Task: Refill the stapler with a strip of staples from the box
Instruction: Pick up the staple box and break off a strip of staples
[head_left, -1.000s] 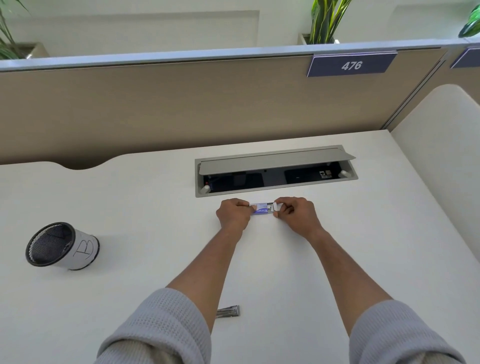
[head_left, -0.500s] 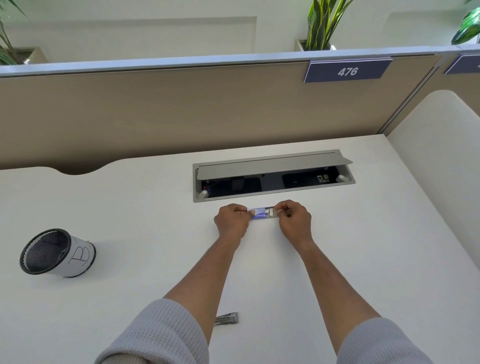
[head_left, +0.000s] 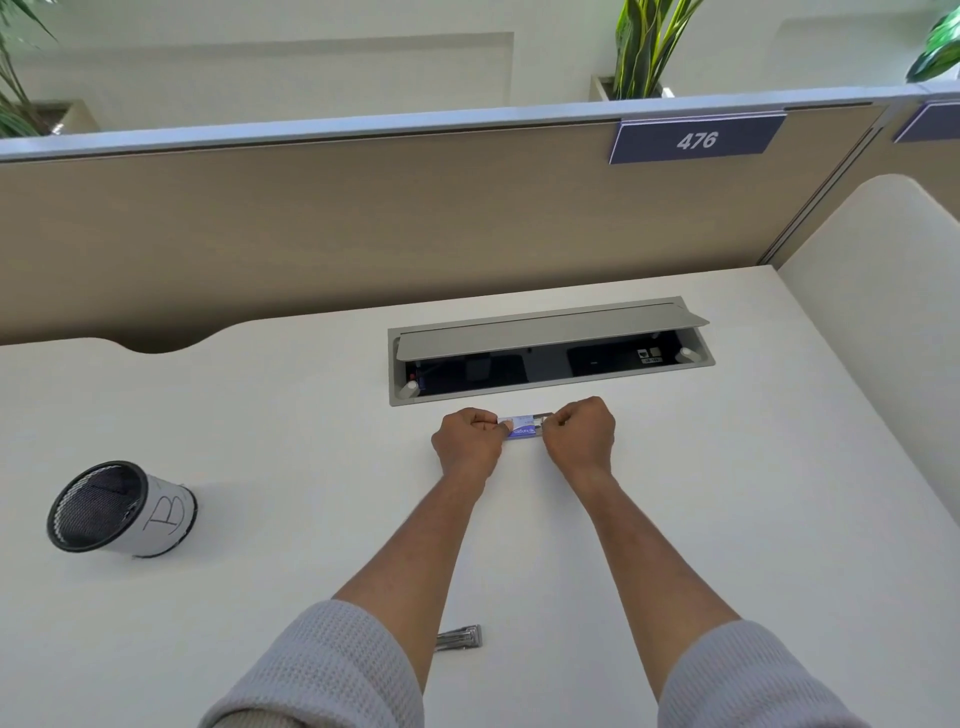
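A small blue and white staple box (head_left: 521, 427) lies on the white desk (head_left: 727, 493) just in front of the cable hatch. My left hand (head_left: 467, 441) pinches its left end with curled fingers. At the right end, where a grey bit sticks out, my right hand (head_left: 579, 436) pinches it. Most of the box is hidden between my fingers. The metal stapler (head_left: 461, 637) lies near the desk's front, partly hidden under my left forearm.
An open grey cable hatch (head_left: 550, 332) sits in the desk right behind my hands. A mesh pen cup (head_left: 122, 509) marked with a B stands at the left. A tan partition runs along the back, and a white padded panel (head_left: 883, 291) stands at the right.
Both hands stay on the staple box, and the gap between them looks slightly narrower. The stapler and cup have not moved.
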